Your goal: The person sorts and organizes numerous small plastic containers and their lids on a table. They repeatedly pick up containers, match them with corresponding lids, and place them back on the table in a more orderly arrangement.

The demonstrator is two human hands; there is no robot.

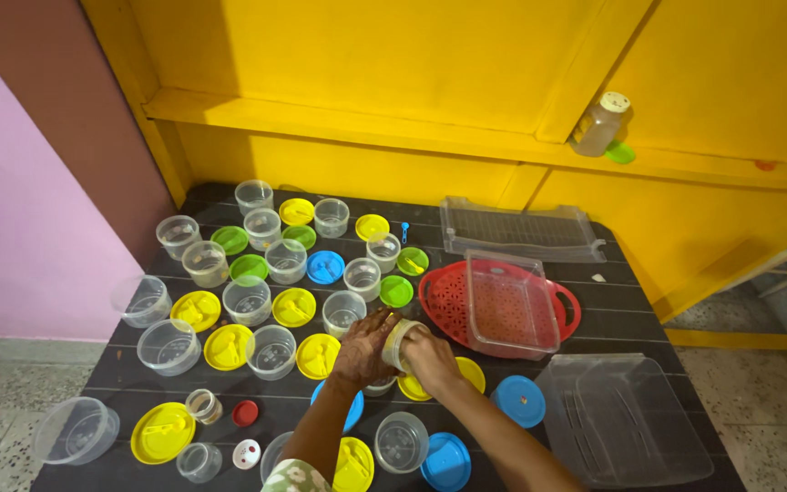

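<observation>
Container, small, clear, with a yellowish lid, sits between both hands near the middle of the dark counter, just left of the red oval tray. Left hand wraps around the container's left side, fingers curled on it. Right hand closes on its right side, fingers bent over the lid edge. Both forearms come up from the bottom edge; a patterned sleeve shows at the left one.

Head view, rest of counter: many clear round tubs stand open on the left half, mixed with loose lids, yellow, green and blue. 1 big yellow lid lies near the front left, beside a small red cap. Another blue lid lies right of the hands, 1 more near the front edge. A clear rectangular box rests on the red tray. A flat clear rectangular tray lies behind it, near the yellow wall. A larger clear bin sits at the front right corner. A clear jar with a pale cap stands on the yellow ledge above, green lid beside it.
</observation>
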